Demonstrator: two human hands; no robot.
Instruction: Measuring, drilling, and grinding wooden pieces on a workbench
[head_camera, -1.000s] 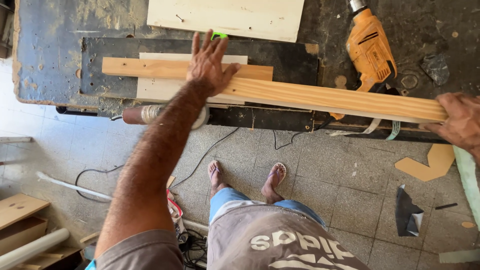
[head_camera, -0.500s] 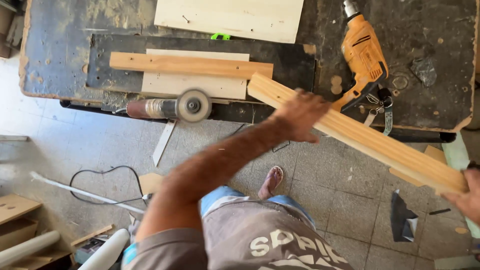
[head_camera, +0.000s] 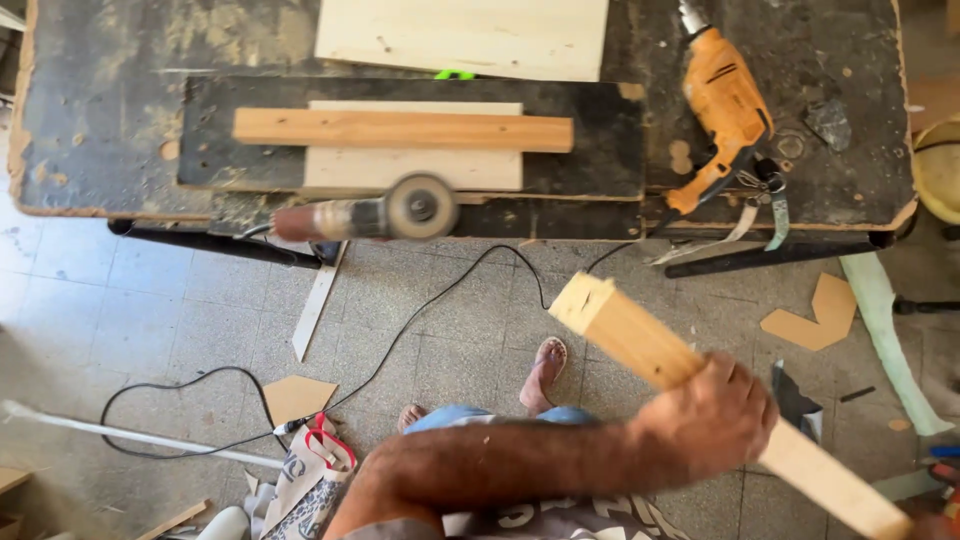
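Fingers wrapped rnd wood plank, L hand.

floor: grey tiles, sunlit | workbench: dark, worn, scuffed

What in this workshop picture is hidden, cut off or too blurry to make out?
- Right hand: only a sliver shows at the head view's lower right corner, cut by the frame edge, so its grip is unclear.
- Wooden plank: its far end is cut off there too; the left hand covers its middle.
- Left hand: motion-blurred, fingers indistinct.
- Orange drill: its tip is cut off by the top edge.
- Angle grinder: blurred, details unclear.
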